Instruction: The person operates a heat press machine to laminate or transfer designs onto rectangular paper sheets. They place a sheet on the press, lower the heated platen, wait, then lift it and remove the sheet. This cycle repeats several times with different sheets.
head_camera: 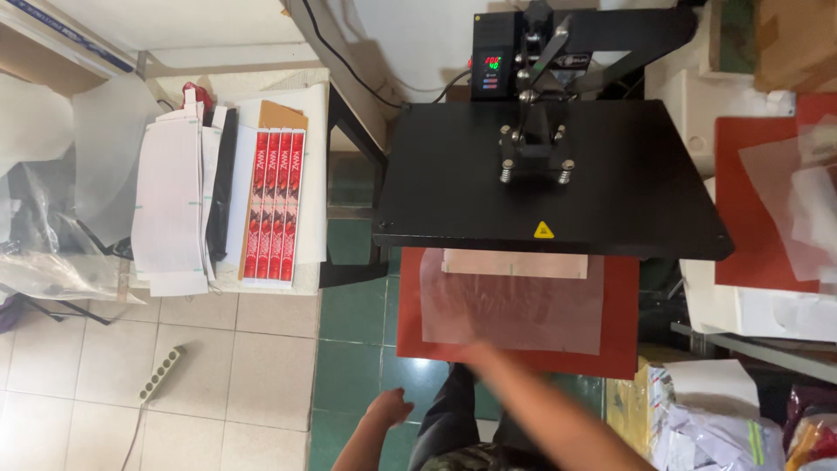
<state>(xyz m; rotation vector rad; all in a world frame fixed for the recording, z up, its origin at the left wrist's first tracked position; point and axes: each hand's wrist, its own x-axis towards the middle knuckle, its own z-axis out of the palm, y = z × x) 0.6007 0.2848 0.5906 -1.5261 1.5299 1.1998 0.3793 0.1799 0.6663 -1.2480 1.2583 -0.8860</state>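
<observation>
A heat press stands in front of me, its black upper plate [558, 179] raised over a red lower pad [621, 296]. On the pad lies a translucent sheet [514, 310], and a beige strip [514, 263] sits under its far edge. My right hand [478, 353] is blurred by motion at the front edge of the pad, close to the sheet's near edge; its grip cannot be made out. Down by my body, over the green floor, my left hand [388, 406] hangs with its fingers curled and nothing in it.
A white table [309, 174] at left holds red printed strips [275, 205], white paper strips [170, 201] and a black bar. A power strip [161, 373] lies on the floor tiles. Right of the press are a red mat [754, 209] with clear sheets, and paper scraps [706, 419].
</observation>
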